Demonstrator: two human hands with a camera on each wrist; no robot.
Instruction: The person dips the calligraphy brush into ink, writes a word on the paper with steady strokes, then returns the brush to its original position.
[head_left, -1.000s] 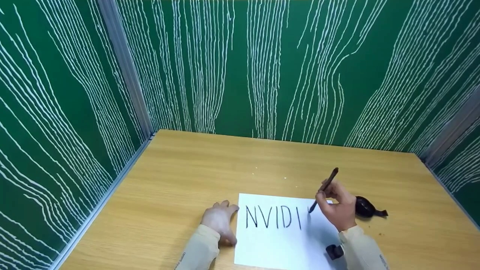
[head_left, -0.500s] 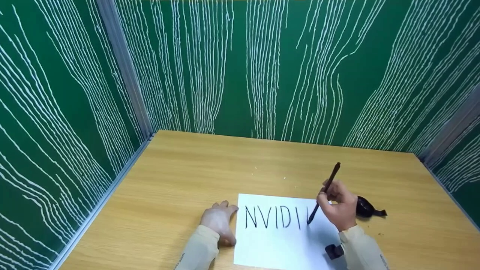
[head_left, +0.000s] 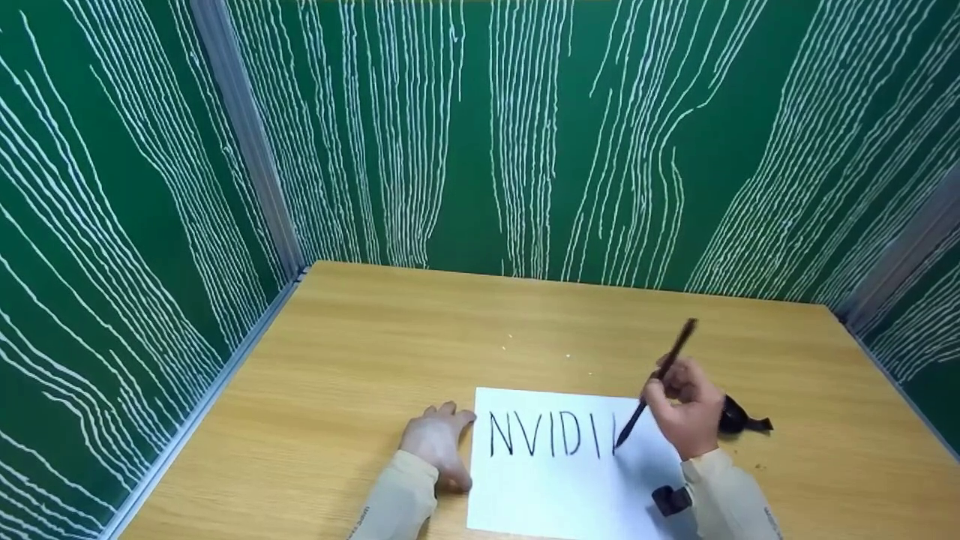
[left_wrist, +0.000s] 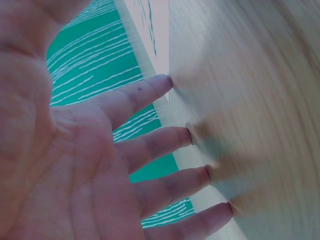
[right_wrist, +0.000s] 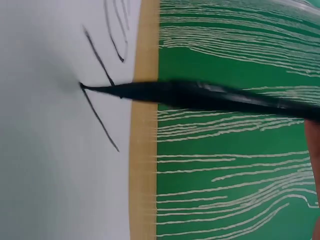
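Note:
My right hand [head_left: 688, 409] pinches a black pen [head_left: 679, 346] between thumb and fingers, its upper end leaning up and to the right. In the right wrist view the tip of the pen [right_wrist: 190, 94] meets the lower end of a fresh dark stroke on the white paper [head_left: 547, 495]. Handwritten letters [head_left: 536, 435] reading NVIDI run along the upper part of the sheet, with the new stroke after them. At the sheet's left edge, my left hand [head_left: 435, 442] rests with fingers spread. Its fingertips [left_wrist: 162, 82] touch the wooden table beside the paper [left_wrist: 156, 35].
A black rounded object with a short tail [head_left: 739, 421] lies right of my right hand, partly hidden by it. Small white specks [head_left: 568, 355] dot the wooden table [head_left: 360, 330] behind the paper. Green walls with white wavy lines [head_left: 465, 150] enclose the table.
The pen tip has travelled down the paper, leaving a slanted stroke after the last letter. My right hand has shifted slightly right and the pen leans further right. My left hand stays in place.

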